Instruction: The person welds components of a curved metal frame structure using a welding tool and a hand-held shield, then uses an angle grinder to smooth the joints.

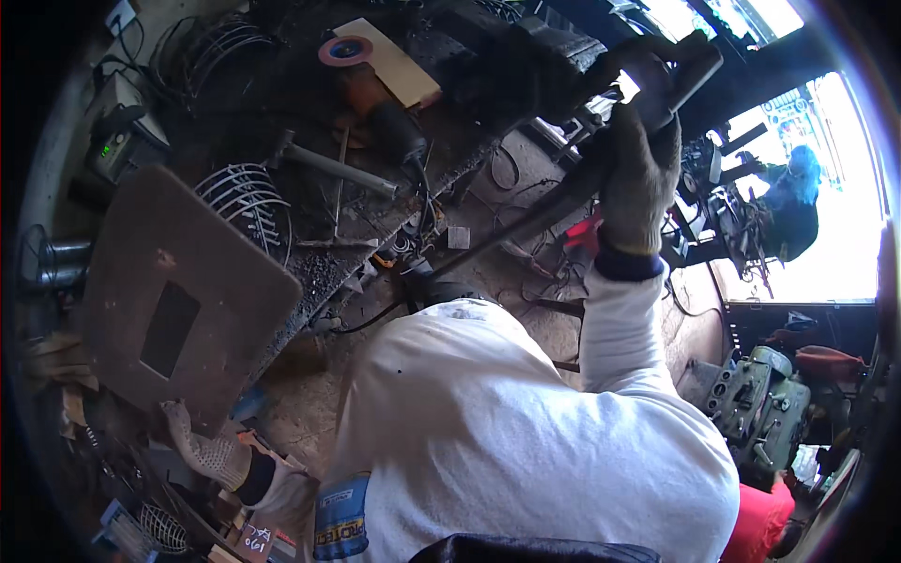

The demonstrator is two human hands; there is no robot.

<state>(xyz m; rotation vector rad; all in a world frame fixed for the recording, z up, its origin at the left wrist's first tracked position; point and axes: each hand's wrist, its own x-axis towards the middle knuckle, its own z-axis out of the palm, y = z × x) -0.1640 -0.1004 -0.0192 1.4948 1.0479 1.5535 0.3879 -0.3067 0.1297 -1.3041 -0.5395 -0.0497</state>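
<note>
A knitted work glove with raised dots covers my left hand [214,455], whose fingers close on the lower edge of a brown welding hand shield [221,272]. The shield has a dark rectangular window and is tilted at the left. My right hand [638,183], gloved and raised at the upper right, closes around a dark piece among dark metal parts [690,80]. Shadow and glare keep me from making out that piece. A long dark bar or strap [526,225] slants down left from near this hand.
On the dark workbench [375,216] lie a hammer [338,169], an angle grinder [394,127] with a pinkish disc, a tan board [389,61] and curved wire racks [246,197]. Cables litter the floor [554,178]. Green machinery [760,408] stands at the right.
</note>
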